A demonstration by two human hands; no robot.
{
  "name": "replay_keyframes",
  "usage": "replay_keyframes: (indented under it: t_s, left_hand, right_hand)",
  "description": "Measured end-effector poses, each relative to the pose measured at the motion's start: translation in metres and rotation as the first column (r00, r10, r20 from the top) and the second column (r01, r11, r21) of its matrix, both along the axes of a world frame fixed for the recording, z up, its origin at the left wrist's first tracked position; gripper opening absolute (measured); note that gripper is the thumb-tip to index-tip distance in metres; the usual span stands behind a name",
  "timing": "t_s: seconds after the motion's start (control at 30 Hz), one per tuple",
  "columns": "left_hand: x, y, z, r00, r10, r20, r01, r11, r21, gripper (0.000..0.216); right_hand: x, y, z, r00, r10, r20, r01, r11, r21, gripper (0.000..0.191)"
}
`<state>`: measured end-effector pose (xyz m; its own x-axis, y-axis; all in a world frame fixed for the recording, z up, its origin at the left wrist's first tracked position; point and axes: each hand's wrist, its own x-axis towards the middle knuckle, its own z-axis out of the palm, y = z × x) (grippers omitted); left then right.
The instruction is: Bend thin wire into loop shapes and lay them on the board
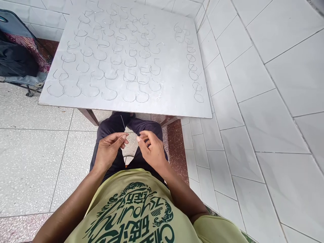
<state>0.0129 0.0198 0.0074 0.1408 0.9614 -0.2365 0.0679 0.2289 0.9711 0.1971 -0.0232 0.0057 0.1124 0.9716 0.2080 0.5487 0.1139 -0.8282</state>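
My left hand (109,149) pinches a thin piece of metal wire (123,123) that sticks up from its fingertips, over my lap. My right hand (150,148) is beside it, fingers curled and pressed together near the same wire; what it holds is too small to make out. Both hands hover above my dark trousers (113,126), just in front of the near edge of a white board table (172,101). On the board lie several bent S-shaped wire hooks (113,64) in rows, with a separate column of hooks (193,64) along its right side.
A white tiled wall (265,84) rises on the right, close to the table. A folding chair with dark cloth and a patterned fabric (20,57) stands at the far left. Speckled floor tiles (37,152) spread to my left.
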Motion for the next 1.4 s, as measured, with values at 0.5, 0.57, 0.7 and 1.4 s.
replay_keyframes:
  t_s: [0.5,0.57,0.7,1.4]
  left_hand:
    - [0.001,-0.015,-0.011,0.848,0.168,-0.502,0.205,0.77,0.605,0.025]
    - [0.0,-0.017,-0.012,0.863,0.104,-0.495,0.252,0.76,0.599,0.027]
    - [-0.002,-0.02,-0.011,0.896,-0.012,-0.444,0.279,0.793,0.542,0.029]
    - [-0.006,-0.016,-0.02,0.821,0.053,-0.569,0.303,0.804,0.513,0.024]
  right_hand:
    - [-0.023,-0.006,-0.011,0.964,0.047,-0.261,-0.051,0.999,-0.009,0.021]
    - [-0.02,-0.004,-0.014,0.968,0.057,-0.246,-0.064,0.998,-0.024,0.026]
    - [-0.01,0.0,-0.016,0.967,0.117,-0.229,-0.133,0.99,-0.056,0.028]
    - [-0.011,0.006,-0.02,0.954,0.301,0.017,-0.299,0.952,-0.065,0.029]
